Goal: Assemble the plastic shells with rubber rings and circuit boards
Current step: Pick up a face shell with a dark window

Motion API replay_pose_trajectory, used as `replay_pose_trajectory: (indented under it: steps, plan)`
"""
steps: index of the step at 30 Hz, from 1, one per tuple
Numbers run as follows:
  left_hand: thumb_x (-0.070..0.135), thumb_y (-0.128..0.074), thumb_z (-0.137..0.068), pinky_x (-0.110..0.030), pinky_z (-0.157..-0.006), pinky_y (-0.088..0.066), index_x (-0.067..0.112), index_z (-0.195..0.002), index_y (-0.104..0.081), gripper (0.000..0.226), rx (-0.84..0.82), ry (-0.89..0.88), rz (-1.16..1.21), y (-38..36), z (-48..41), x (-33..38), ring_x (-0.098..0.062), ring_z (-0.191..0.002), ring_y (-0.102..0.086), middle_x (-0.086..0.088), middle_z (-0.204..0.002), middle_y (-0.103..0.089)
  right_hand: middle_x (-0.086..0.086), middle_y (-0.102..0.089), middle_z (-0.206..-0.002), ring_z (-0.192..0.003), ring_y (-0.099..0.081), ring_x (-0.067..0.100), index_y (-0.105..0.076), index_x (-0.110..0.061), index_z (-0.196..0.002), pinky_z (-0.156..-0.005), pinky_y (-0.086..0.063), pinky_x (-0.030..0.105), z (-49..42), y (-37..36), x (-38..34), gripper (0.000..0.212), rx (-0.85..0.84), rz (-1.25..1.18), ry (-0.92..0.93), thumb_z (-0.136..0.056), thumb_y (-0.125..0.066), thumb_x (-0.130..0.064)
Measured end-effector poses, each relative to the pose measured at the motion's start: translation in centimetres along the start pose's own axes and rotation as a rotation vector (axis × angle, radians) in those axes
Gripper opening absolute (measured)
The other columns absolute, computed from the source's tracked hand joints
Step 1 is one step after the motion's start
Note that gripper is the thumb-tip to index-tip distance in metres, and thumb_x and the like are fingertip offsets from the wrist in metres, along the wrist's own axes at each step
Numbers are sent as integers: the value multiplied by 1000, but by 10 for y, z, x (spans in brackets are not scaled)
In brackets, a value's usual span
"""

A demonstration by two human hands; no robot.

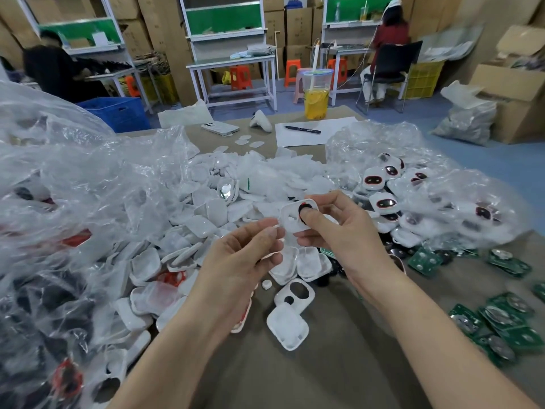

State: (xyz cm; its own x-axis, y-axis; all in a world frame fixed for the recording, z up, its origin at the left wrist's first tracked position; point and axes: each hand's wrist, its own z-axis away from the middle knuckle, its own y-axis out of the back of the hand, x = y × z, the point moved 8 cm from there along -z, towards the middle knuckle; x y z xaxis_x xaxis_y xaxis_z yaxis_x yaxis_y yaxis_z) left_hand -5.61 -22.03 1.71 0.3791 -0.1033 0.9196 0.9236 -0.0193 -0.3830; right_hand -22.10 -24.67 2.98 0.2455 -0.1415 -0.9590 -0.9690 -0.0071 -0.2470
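fingers (327, 199) of right hand (348, 231) pinching white shell (287, 219), left hand (244, 255) beside

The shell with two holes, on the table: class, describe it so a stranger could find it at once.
Start at the brown table, at the near edge of the white shell pile. Below the left hand and right hand lies the white shell with two holes. Unlike its solid neighbours, it shows one large rounded opening and one small round one.

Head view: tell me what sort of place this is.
Probably a small electronics assembly workshop: heaps of white plastic shells and green circuit boards cover the table, the right hand holds one shell, and people sit at workbenches among stacked cartons behind.
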Motion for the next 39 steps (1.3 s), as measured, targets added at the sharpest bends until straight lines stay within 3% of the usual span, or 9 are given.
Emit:
replay_pose_trajectory:
  steps: [5,9,12,20,25,28,31,39]
  plan:
    - [17,-72,-78,-23,-75,-59,8,-102,-74,25,30,-75,9,3,1,6,-10,-76,-69,-7,-89,-74,5,-71,-93,-65,-71,22,-67,-11,-96,-63,-58,24,1,-3,2,5,-12,1,-7,-92,-70,-9]
    - [15,-71,-92,-16,-73,-55,22,-102,-74,12,115,-268,-362,7,9,20,-9,-78,-71,1,-89,-77,3,-72,-92,-69,-73,26,-67,-10,-94,-62,-58,25,3,-7,4,4,-37,2,-12,-92,-70,-9]
    - [15,-72,-92,-11,-73,-51,27,-90,-76,13,160,-367,-449,3,13,25,-4,-83,-70,7,-91,-76,-3,-71,-90,-69,-73,28,-69,-15,-90,-63,-58,25,5,-11,6,6,-62,15,1,-92,-71,-10]
    - [14,-69,-93,-23,-76,-55,20,-92,-73,8,109,-343,-403,1,11,23,-11,-80,-67,4,-90,-76,4,-71,-98,-72,-74,31,-70,-18,-92,-67,-59,28,8,-22,6,7,-127,14,29,-92,-71,-10]
    - [13,-67,-94,-26,-73,-53,23,-89,-63,12,74,-357,-381,-1,12,24,-15,-77,-64,0,-84,-74,-4,-72,-97,-74,-75,32,-70,-22,-92,-72,-62,34,9,-25,5,8,-154,39,43,-92,-71,-14]
    - [12,-65,-96,-23,-69,-52,24,-102,-59,15,33,-309,-367,-2,11,25,-15,-76,-64,-1,-87,-76,-3,-72,-99,-75,-75,32,-70,-22,-93,-73,-62,34,9,-26,4,7,-160,46,44,-92,-72,-16]
    - [15,-64,-97,-36,-75,-51,23,-114,-58,19,-11,-239,-397,-1,8,23,-18,-79,-61,0,-92,-75,-2,-73,-101,-75,-75,31,-71,-24,-93,-74,-62,35,10,-26,2,6,-169,72,50,-91,-72,-19]
    - [21,-70,-93,-33,-74,-58,28,-96,-66,8,154,-362,-508,3,16,29,-17,-81,-72,5,-88,-75,-2,-72,-95,-77,-74,25,-68,-24,-91,-77,-62,42,12,-28,2,7,-170,113,78,-91,-72,-17]
